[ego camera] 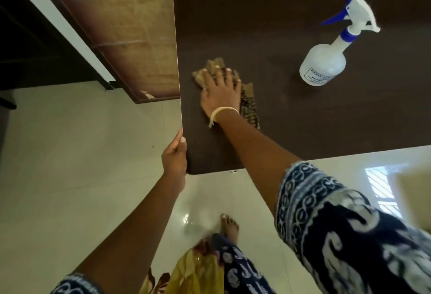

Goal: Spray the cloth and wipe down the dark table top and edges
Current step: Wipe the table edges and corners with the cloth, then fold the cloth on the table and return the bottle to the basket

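- Pressing flat on the cloth, the right hand lies with fingers spread and straight, palm down on the dark counter.
- The cloth is a tan, patterned rag bunched under that hand; its long axis runs from the far left, near the counter's left edge, toward the near right, with a striped tail showing beside the wrist.
- It sits on the left part of the counter top, close to the left edge but not over it.
- The left hand grips the counter's left edge near the near corner, thumb on top and fingers curled round the pale rim.
- A spray bottle stands well apart from the cloth on the right part of the counter; it appears tilted in this wide view, its white body nearer and its blue-and-white head farther away.
- Its blue trigger points left; a printed label on the body is too blurred to read.
- A pale thread band circles the right wrist.
- Patterned dark-blue sleeves cover both upper forearms.
- A bare foot rests on the glossy pale floor below the counter.
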`<state>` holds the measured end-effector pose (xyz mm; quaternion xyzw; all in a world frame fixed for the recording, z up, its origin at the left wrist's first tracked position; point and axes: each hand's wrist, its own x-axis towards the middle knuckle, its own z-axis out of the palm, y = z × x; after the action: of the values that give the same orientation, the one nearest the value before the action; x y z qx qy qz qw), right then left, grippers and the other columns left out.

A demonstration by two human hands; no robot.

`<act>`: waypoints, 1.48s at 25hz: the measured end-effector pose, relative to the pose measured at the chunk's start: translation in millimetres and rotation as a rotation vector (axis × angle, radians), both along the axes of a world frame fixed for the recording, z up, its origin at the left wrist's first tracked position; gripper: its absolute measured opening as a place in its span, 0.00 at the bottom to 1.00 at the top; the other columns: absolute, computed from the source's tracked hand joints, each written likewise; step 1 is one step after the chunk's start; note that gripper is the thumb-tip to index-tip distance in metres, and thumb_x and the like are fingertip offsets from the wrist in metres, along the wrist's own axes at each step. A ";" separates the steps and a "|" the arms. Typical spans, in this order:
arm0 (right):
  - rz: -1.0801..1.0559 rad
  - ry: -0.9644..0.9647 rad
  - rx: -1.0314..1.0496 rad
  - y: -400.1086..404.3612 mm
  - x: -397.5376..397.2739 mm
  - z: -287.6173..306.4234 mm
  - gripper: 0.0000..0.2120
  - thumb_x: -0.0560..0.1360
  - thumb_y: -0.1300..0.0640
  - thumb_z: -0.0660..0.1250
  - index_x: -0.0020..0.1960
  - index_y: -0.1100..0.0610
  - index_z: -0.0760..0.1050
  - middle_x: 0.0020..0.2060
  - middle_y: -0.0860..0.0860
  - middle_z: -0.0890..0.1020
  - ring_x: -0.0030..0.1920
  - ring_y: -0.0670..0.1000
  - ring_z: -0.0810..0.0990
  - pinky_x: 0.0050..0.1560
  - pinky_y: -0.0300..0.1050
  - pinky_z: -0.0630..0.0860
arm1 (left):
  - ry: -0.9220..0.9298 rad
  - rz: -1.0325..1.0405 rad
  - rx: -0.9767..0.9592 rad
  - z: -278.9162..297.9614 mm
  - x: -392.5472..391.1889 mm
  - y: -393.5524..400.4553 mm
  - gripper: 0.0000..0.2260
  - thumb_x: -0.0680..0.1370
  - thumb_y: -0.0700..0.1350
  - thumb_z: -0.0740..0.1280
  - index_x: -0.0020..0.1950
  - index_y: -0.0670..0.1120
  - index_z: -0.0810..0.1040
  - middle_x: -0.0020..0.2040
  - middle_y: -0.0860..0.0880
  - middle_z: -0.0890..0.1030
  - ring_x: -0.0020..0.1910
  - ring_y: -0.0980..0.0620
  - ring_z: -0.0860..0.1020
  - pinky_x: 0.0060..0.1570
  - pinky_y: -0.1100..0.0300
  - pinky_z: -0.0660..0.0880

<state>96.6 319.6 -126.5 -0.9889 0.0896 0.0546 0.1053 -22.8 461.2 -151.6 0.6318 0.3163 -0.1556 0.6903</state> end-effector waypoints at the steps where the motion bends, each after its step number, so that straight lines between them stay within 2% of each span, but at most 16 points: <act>1: 0.166 0.007 -0.029 12.5 -0.3 -1.4 0.27 0.79 0.47 0.52 0.78 0.45 0.55 0.79 0.51 0.56 0.78 0.58 0.51 0.75 0.63 0.48 | 0.000 -0.017 -0.001 -2.8 0.4 1.9 0.15 0.82 0.48 0.63 0.69 0.54 0.75 0.69 0.51 0.76 0.66 0.47 0.75 0.66 0.42 0.72; 3: 0.445 0.006 -0.094 19.6 -17.1 -5.9 0.26 0.79 0.47 0.51 0.78 0.43 0.55 0.78 0.50 0.57 0.78 0.57 0.53 0.76 0.61 0.50 | -0.045 -0.048 0.078 -3.4 -0.6 3.2 0.16 0.82 0.48 0.62 0.70 0.53 0.75 0.70 0.50 0.75 0.67 0.47 0.74 0.68 0.46 0.71; 5: 0.729 0.004 -0.121 -6.9 -42.6 -8.2 0.26 0.80 0.46 0.50 0.78 0.43 0.54 0.78 0.49 0.57 0.78 0.56 0.53 0.75 0.59 0.51 | -0.171 -0.198 0.442 1.8 -6.4 -2.2 0.18 0.84 0.47 0.58 0.73 0.49 0.71 0.70 0.46 0.75 0.67 0.45 0.73 0.65 0.57 0.69; 7: 0.844 -0.039 -0.135 -57.9 -68.8 -13.4 0.26 0.79 0.45 0.50 0.77 0.42 0.54 0.78 0.49 0.58 0.78 0.55 0.54 0.75 0.58 0.52 | -0.270 -0.362 0.844 6.1 -16.8 -9.8 0.20 0.85 0.48 0.53 0.77 0.49 0.66 0.69 0.44 0.76 0.63 0.42 0.76 0.58 0.55 0.72; 10: 0.460 -0.149 -0.091 -137.4 -96.6 -18.5 0.26 0.78 0.45 0.52 0.75 0.43 0.61 0.76 0.50 0.64 0.76 0.56 0.60 0.73 0.60 0.59 | -0.243 -0.527 1.034 9.1 -32.5 -19.7 0.24 0.84 0.46 0.54 0.79 0.46 0.56 0.77 0.45 0.63 0.62 0.38 0.76 0.55 0.45 0.76; 12: 0.193 -0.142 -0.093 -175.4 -116.7 -18.1 0.26 0.78 0.45 0.51 0.75 0.45 0.63 0.75 0.51 0.65 0.76 0.57 0.60 0.73 0.61 0.59 | -0.224 -0.597 1.092 7.6 -47.6 -25.4 0.27 0.83 0.46 0.55 0.80 0.44 0.49 0.81 0.46 0.53 0.62 0.39 0.77 0.54 0.47 0.78; 14: -0.036 -0.137 -0.113 -181.0 -129.4 -20.9 0.25 0.78 0.46 0.52 0.75 0.46 0.63 0.76 0.52 0.64 0.76 0.59 0.59 0.74 0.59 0.56 | -0.259 -0.609 1.132 7.4 -59.1 -28.2 0.28 0.83 0.46 0.54 0.80 0.43 0.48 0.81 0.46 0.51 0.64 0.40 0.76 0.53 0.49 0.79; 16: -0.300 -0.145 -0.066 -158.0 -135.1 -23.9 0.25 0.78 0.49 0.54 0.75 0.49 0.64 0.75 0.55 0.65 0.76 0.62 0.59 0.76 0.58 0.53 | -0.247 -0.636 1.096 9.9 -68.3 -28.7 0.28 0.84 0.47 0.54 0.81 0.44 0.47 0.81 0.46 0.50 0.70 0.41 0.71 0.56 0.49 0.78; 18: -0.411 -0.145 0.048 -121.9 -137.7 -20.0 0.26 0.76 0.53 0.54 0.74 0.53 0.65 0.75 0.57 0.65 0.75 0.64 0.60 0.76 0.58 0.50 | -0.189 -0.648 0.994 16.6 -66.9 -29.5 0.28 0.84 0.46 0.55 0.81 0.46 0.45 0.81 0.48 0.47 0.75 0.43 0.64 0.61 0.49 0.74; 22: 0.075 -0.195 0.222 -39.4 -171.0 -6.9 0.28 0.74 0.59 0.58 0.74 0.54 0.66 0.72 0.55 0.71 0.73 0.61 0.65 0.77 0.54 0.53 | -0.082 -0.785 0.917 32.8 -61.4 -20.3 0.28 0.84 0.44 0.55 0.81 0.47 0.45 0.81 0.49 0.45 0.77 0.43 0.60 0.68 0.47 0.67; 25: 0.283 -0.101 0.411 8.5 -193.0 -1.5 0.24 0.78 0.59 0.58 0.74 0.51 0.66 0.70 0.56 0.73 0.71 0.58 0.68 0.74 0.50 0.59 | -0.097 -0.811 0.815 40.0 -64.8 -6.3 0.22 0.83 0.43 0.57 0.77 0.47 0.59 0.76 0.44 0.65 0.69 0.40 0.70 0.64 0.47 0.69; 27: 0.063 0.058 0.723 20.0 -195.2 9.6 0.19 0.79 0.57 0.57 0.69 0.52 0.72 0.64 0.57 0.78 0.64 0.58 0.74 0.67 0.50 0.67 | -0.127 -0.803 0.800 52.7 -67.7 -1.8 0.17 0.82 0.45 0.60 0.71 0.45 0.68 0.67 0.42 0.75 0.64 0.39 0.75 0.60 0.49 0.71; 29: -0.280 0.128 1.193 19.2 -193.6 31.4 0.16 0.78 0.59 0.59 0.64 0.59 0.77 0.60 0.61 0.80 0.58 0.58 0.78 0.63 0.49 0.71 | -0.174 -0.813 0.789 72.2 -65.0 -2.2 0.16 0.81 0.47 0.62 0.68 0.44 0.70 0.64 0.41 0.77 0.62 0.39 0.76 0.58 0.49 0.72; 33: -0.670 0.147 2.029 4.1 -210.1 78.1 0.23 0.78 0.61 0.50 0.70 0.68 0.68 0.66 0.65 0.73 0.62 0.62 0.75 0.66 0.56 0.71 | -0.205 -0.805 0.436 116.0 -71.6 -15.7 0.27 0.80 0.49 0.65 0.77 0.50 0.60 0.65 0.51 0.74 0.63 0.49 0.73 0.65 0.51 0.70; 35: -0.710 0.190 2.184 -2.4 -217.0 100.9 0.23 0.80 0.61 0.48 0.71 0.67 0.66 0.66 0.65 0.74 0.58 0.62 0.78 0.60 0.56 0.75 | -0.085 -0.648 0.142 127.9 -74.2 -19.4 0.32 0.77 0.51 0.70 0.77 0.49 0.60 0.65 0.50 0.75 0.61 0.48 0.76 0.64 0.48 0.73; 37: -0.699 0.170 2.181 -7.7 -223.0 115.7 0.22 0.80 0.60 0.49 0.69 0.67 0.69 0.59 0.66 0.78 0.53 0.62 0.81 0.55 0.56 0.79 | 0.043 -0.562 -0.095 139.8 -79.7 -21.0 0.31 0.72 0.55 0.74 0.70 0.44 0.70 0.59 0.43 0.82 0.55 0.42 0.82 0.58 0.46 0.78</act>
<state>-126.4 311.9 -10.8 -0.2857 0.2711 0.1374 0.9088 -102.5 440.3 -11.8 0.6583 0.1358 -0.3690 0.6419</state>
